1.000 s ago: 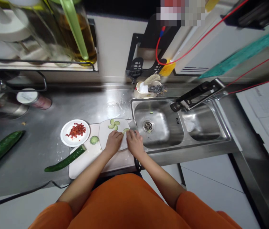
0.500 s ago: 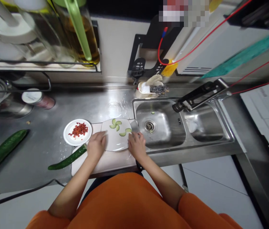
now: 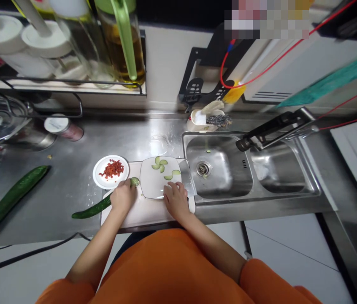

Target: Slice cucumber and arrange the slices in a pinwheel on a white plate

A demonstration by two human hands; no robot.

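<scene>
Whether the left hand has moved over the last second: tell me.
Yes. The left hand went leftward, off the square plate, to the cucumber slice left of it.

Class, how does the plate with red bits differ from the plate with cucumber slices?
The round plate is smaller; the squarish plate is larger, with rounded corners. The round plate holds chopped red bits and sits beside the cutting board; the squarish plate holds green cucumber slices and lies on that board. The right hand rests on the squarish plate's near edge, not on the round plate. Both are white and shallow.
</scene>
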